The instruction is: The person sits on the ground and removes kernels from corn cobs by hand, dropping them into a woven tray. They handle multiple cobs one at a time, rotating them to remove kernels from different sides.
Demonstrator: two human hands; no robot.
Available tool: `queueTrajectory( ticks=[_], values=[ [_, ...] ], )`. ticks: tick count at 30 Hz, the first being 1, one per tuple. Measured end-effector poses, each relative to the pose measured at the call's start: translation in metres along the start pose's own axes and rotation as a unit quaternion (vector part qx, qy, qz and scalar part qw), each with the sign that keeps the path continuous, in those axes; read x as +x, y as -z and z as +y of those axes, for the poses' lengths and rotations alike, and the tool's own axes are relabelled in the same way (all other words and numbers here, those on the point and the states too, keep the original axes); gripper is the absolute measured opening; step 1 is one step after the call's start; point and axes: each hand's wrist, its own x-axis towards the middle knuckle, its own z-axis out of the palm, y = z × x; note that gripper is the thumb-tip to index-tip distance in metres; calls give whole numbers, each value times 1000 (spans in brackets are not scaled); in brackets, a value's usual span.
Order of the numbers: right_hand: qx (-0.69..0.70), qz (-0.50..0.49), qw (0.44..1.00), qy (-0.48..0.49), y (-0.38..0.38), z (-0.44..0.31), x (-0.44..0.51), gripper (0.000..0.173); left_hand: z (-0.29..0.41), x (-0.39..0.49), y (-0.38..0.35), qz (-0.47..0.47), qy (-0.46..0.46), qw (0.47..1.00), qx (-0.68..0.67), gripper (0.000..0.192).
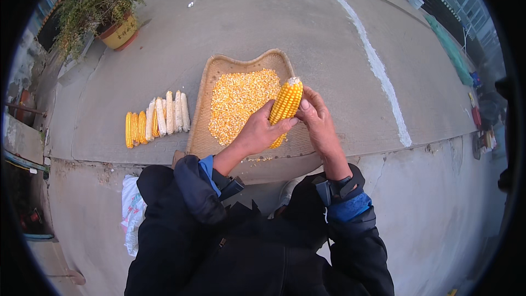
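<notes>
My left hand (261, 128) is closed around a yellow corn cob (286, 100) full of kernels, its pale end pointing up and away. My right hand (317, 112) touches the cob's right side with thumb and fingers; whether it also grips it is hard to tell. Beneath them lies a woven winnowing basket (202, 90) with a heap of loose corn kernels (242, 100) in it. Left of the basket, several bare cobs (169, 113) lie side by side on the concrete, with several cobs bearing kernels (135, 128) at the row's left end.
A potted plant (119, 33) stands at the upper left. The concrete edge (102, 160) runs across, just in front of me. A white plastic bag (132, 213) lies by my left leg. A white painted line (380, 68) crosses the ground at right, with green netting (450, 49) beyond.
</notes>
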Motion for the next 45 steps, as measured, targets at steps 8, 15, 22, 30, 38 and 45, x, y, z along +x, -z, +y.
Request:
queueTrajectory(
  ticks=[8,15,22,30,38,45],
  values=[
    [84,137,986,53,69,-48,-11,36,39,35,-94,-108,-19,993,51,62],
    [205,197,959,18,138,-37,-18,44,42,68,-143,-203,42,978,39,55],
    [151,249,956,-37,198,1,-32,42,25,77,-153,-313,214,894,-238,56],
    [81,161,976,-118,206,-1,-39,55,13,86,-156,-284,243,890,-261,63],
    [-292,274,915,48,184,12,-32,47,16,86,-164,-266,253,900,-236,58],
    [-65,252,965,1,195,16,-36,37,2,90,-157,-299,276,855,-322,58]
  ],
)
